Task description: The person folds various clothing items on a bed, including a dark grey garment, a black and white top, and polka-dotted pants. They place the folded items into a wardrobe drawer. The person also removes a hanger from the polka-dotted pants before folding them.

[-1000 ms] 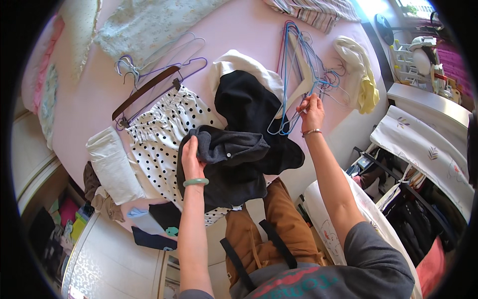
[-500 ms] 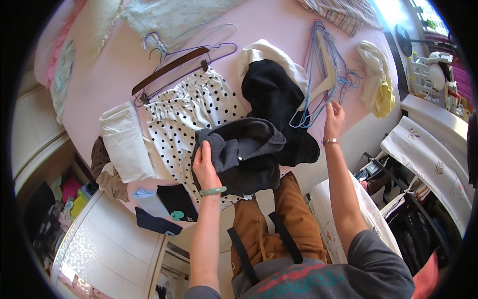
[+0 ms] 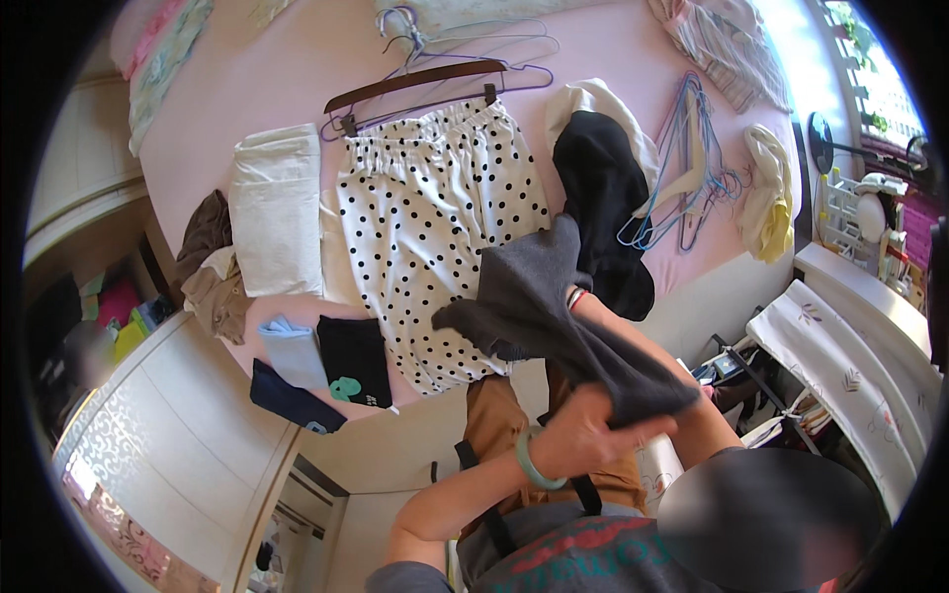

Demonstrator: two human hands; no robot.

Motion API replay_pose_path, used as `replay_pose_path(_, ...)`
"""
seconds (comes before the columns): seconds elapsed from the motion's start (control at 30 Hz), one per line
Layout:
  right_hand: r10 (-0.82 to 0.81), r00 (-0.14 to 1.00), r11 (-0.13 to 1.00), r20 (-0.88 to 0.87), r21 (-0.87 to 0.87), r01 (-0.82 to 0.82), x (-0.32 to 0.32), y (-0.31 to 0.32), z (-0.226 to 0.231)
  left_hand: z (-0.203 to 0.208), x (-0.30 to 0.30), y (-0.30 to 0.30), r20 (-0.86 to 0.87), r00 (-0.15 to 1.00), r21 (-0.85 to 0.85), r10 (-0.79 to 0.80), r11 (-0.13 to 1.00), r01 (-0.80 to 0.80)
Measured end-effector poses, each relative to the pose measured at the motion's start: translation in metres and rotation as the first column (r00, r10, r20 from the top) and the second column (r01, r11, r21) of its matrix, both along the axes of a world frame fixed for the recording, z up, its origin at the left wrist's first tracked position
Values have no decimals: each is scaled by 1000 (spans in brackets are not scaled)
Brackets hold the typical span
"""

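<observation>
A dark grey garment (image 3: 534, 306) hangs bunched and stretched across my front, its kind hard to make out. My left hand (image 3: 583, 435), below a green bangle, is closed on its lower end, slightly blurred. My right arm reaches up behind the cloth; at the red-banded wrist my right hand (image 3: 575, 296) goes under the garment, so its fingers are hidden. Beneath and beyond lies white polka-dot clothing with a gathered waist (image 3: 435, 217), clipped to a brown wooden hanger (image 3: 415, 83). A black garment (image 3: 598, 178) with white cloth lies to its right.
Blue wire hangers (image 3: 682, 168) lie in a tangle at the right of the pink-covered bed (image 3: 287, 89). Folded cream cloth (image 3: 277, 212) and small folded black (image 3: 356, 361) and light-blue (image 3: 292, 351) garments sit at left. A curtained clothes rack (image 3: 840, 366) stands right.
The grey garment has been lifted and drawn toward me. My right hand has left the hangers and gone under the cloth, while my left has moved down and right. The view has shifted.
</observation>
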State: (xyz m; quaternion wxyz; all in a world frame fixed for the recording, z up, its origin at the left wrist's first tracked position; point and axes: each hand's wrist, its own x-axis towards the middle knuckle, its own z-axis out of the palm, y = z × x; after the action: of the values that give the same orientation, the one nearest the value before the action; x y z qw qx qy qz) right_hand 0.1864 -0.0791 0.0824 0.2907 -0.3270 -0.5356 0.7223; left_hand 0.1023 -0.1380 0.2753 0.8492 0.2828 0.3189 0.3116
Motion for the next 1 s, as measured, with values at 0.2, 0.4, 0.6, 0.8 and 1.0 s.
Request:
replay_pose_path(0.2, -226, 947, 895, -228, -433, 109, -8, -24, 19, 36, -10, -15, 580, 747, -61, -324, 898, 436)
replay_pose_path(0.4, -505, 851, 653, -143, -708, 269, -30, -46, 13, 46, -7, -30, 717, 622, 30, -315, 905, 424)
replay_pose_path(0.6, -35, 936, 542, 351, -780, 313, -56, 2, 139, 17, -79, -11, 504, 837, -287, -215, 872, 397)
replay_pose_path(0.8, 119, 962, 939, 247, -343, -28, 1, -45, 66, -98, -173, 1, -87, 984, -598, 154, 782, -175)
replay_pose_path(1.0, -499, 867, 28, 8, -999, 26, -12, -26, 160, -209, -218, -55, -437, 891, -277, 123, 924, -264)
